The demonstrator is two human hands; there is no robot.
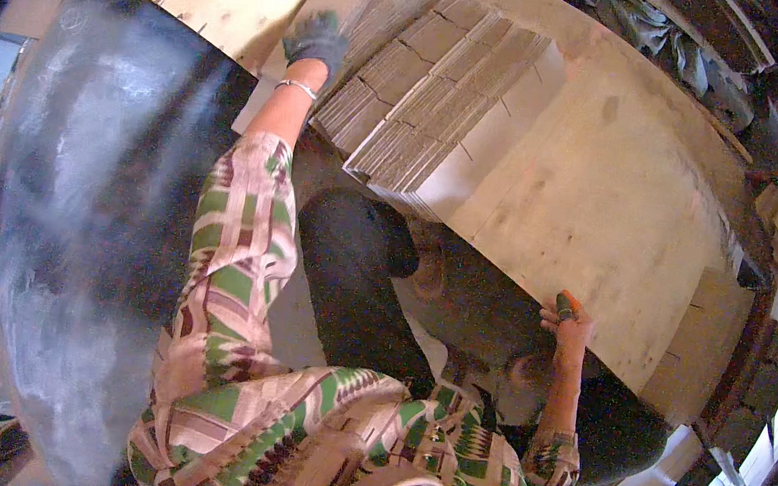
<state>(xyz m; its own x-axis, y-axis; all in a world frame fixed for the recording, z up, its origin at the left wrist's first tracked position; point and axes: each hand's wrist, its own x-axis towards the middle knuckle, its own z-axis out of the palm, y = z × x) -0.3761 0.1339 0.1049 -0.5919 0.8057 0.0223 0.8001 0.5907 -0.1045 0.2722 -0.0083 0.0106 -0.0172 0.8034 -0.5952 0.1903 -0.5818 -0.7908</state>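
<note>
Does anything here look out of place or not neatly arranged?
Yes. The folded cardboard pieces on the plywood board lie fanned and offset, not squared up. The gloved left hand rests at their upper end; the right hand grips the board's lower edge.

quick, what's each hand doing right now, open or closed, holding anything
Left hand: gloved, laid on the stack of flattened cardboard; grip cannot be told.
Right hand: closed on an orange-tipped tool, at the plywood board edge.

Gloved left hand (pixel 318 38) on stacked flat cardboard (pixel 429 91); right hand (pixel 568 318) grips plywood sheet (pixel 602 192) edge.
</note>
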